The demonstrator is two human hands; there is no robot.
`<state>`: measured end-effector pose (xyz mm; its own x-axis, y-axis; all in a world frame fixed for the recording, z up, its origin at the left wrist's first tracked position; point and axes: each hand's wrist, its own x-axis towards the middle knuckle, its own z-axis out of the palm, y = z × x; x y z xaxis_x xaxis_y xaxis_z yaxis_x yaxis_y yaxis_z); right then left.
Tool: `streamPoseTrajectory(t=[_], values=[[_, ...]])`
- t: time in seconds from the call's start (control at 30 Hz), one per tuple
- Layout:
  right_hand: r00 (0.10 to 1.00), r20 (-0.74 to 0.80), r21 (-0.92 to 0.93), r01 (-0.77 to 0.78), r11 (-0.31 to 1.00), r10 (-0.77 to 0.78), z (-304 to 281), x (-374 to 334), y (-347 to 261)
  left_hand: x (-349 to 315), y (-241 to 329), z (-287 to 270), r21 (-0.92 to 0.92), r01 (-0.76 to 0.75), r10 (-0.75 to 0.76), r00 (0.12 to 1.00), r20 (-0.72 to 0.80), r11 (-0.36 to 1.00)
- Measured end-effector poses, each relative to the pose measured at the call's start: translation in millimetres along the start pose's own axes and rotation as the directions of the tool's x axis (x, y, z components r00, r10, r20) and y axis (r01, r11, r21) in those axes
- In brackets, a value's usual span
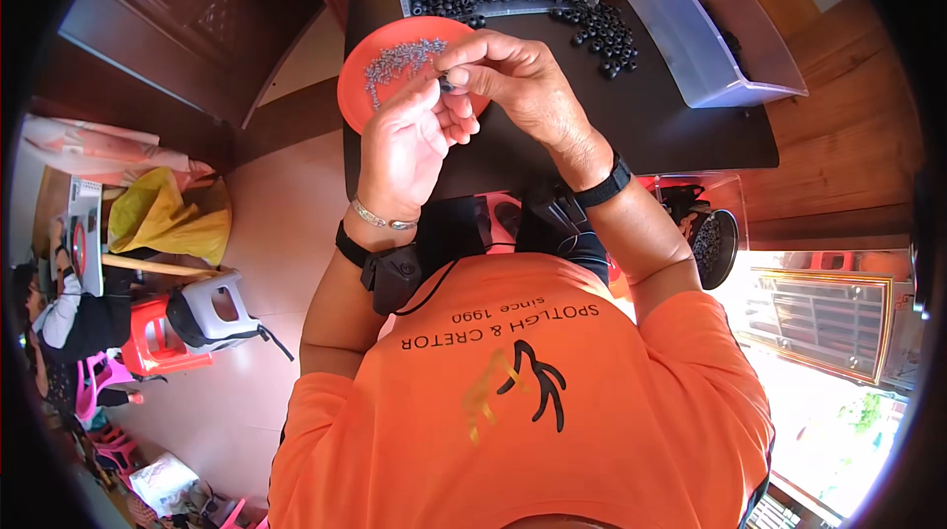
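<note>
My two hands meet above the near right part of a round red plate [353,100] that holds many small silvery metal pieces [400,58]. Between the fingertips of my left hand [406,149] sits a small round black piece [447,84], with that palm turned up and the fingers curled. My right hand [533,90] comes from the other side, its thumb and forefinger pinched together at the black piece. Whatever lies inside that pinch is hidden by the fingertips.
A clear bin [513,8] full of black pieces stands at the table's far side. Loose black pieces [604,36] lie beside it on the dark table [681,130]. Another clear bin [720,26] stands at right. Stools [163,337] and another person [69,312] are at left.
</note>
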<state>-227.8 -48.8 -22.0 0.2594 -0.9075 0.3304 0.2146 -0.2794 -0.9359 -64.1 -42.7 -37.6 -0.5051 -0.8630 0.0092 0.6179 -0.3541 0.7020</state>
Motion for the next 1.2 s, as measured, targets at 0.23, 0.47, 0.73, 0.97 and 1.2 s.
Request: streamPoseTrajectory(t=[0.23,0.47,0.73,0.97,1.2], values=[[0.99,-0.075,-0.004,0.123,0.992,-0.123,16,-19,9,-3,-11,-3,-0.083,-0.027,0.024,0.999,-0.04,0.996],[0.93,0.01,-0.542,0.315,0.78,-0.369,15,-20,13,-17,-13,-6,-0.017,0.018,-0.02,0.994,-0.103,1.0],[0.954,0.143,-0.613,0.296,0.733,-0.265,-18,-2,-5,-33,-4,-28,0.086,-0.024,0.027,0.999,-0.033,0.996],[0.981,-0.101,-0.875,-0.166,0.455,0.164,-120,33,8,-39,8,-48,0.048,-0.058,0.062,0.993,-0.1,0.997],[0.993,0.086,-0.988,0.075,0.132,0.08,-93,7,31,-41,11,-55,0.01,-0.037,0.038,0.993,-0.112,0.999]])
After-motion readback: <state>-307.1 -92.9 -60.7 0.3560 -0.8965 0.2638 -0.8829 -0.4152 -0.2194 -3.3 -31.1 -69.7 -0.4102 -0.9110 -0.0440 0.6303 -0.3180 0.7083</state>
